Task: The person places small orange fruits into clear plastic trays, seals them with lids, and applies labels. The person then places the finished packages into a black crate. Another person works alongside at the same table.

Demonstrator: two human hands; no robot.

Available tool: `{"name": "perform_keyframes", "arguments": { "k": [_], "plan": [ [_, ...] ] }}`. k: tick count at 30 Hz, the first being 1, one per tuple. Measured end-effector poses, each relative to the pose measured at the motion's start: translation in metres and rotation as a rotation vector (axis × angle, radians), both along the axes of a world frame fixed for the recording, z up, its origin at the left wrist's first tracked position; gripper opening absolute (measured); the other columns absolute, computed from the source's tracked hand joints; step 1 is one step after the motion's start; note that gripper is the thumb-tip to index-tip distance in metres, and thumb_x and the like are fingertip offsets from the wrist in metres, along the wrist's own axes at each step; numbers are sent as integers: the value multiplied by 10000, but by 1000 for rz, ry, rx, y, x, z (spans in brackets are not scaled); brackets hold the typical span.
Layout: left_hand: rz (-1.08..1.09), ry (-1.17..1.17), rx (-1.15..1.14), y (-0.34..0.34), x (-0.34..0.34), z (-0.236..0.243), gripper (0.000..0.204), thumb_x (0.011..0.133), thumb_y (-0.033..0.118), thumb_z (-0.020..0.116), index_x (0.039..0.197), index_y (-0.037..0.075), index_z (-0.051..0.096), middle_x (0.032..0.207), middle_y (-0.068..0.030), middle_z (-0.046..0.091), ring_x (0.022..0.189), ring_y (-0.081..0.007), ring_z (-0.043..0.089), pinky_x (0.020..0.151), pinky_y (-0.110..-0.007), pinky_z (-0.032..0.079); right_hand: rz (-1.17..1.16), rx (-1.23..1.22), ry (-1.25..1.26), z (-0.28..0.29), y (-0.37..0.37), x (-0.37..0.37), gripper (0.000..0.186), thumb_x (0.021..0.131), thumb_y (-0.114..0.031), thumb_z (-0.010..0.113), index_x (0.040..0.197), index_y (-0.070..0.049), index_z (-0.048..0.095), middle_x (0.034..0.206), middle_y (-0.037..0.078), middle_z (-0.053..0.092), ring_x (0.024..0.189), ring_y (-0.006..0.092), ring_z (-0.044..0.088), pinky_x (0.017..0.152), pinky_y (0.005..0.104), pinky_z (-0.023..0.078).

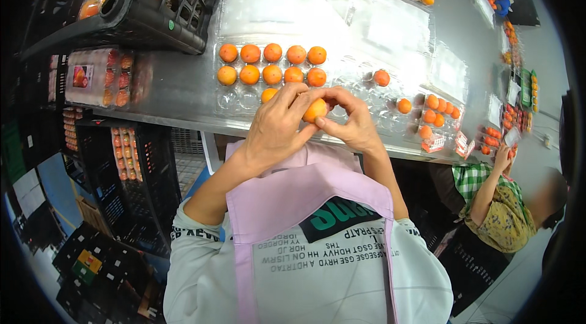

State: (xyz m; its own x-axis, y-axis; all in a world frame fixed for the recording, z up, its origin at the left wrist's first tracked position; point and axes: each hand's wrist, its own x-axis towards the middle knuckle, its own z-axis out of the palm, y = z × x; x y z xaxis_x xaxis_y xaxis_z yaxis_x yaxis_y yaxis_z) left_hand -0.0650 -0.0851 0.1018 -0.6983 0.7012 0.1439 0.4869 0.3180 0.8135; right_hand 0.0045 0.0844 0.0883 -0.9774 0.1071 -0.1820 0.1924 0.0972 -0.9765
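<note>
Both my hands are together over the near edge of the table, holding one round orange fruit (315, 110). The fingers of my left hand (274, 122) curl over its upper left side. My right hand (352, 122) pinches it from the right, thumb on its near face. Beneath and beyond them lies a clear plastic tray (229, 103) with moulded cups. Two rows of similar orange fruit fill its far part, and another fruit (268, 95) sits in the row nearest me, just left of my fingers. Part of that near row is hidden by my hands.
Stacked clear empty trays (390, 25) cover the table's middle. At right, loose fruit (381, 78) and a partly filled tray (441, 117) lie near two small baskets. A black crate (152, 25) overhangs the left side beside packed boxes (91, 76). A co-worker (500, 208) stands at right.
</note>
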Motion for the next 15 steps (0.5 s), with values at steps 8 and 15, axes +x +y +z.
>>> {"name": "perform_keyframes", "arguments": {
  "k": [8, 15],
  "plan": [
    [194, -1154, 445, -24, -11, -24, 352, 899, 223, 604, 1156, -12, 554, 1059, -78, 624, 928, -131, 596, 774, -295, 502, -60, -117, -17, -10, -4, -3, 313, 834, -140, 678, 1105, -8, 595, 848, -9, 596, 797, 78, 521, 758, 239, 417],
    [351, -1241, 541, -56, -17, -41, 338, 888, 170, 619, 1161, -11, 538, 1013, -93, 633, 890, -133, 614, 756, -238, 486, -68, -56, -55, -14, -7, -5, 240, 853, -141, 659, 1052, -10, 625, 820, -8, 600, 775, 78, 531, 741, 241, 429]
  ]
}}
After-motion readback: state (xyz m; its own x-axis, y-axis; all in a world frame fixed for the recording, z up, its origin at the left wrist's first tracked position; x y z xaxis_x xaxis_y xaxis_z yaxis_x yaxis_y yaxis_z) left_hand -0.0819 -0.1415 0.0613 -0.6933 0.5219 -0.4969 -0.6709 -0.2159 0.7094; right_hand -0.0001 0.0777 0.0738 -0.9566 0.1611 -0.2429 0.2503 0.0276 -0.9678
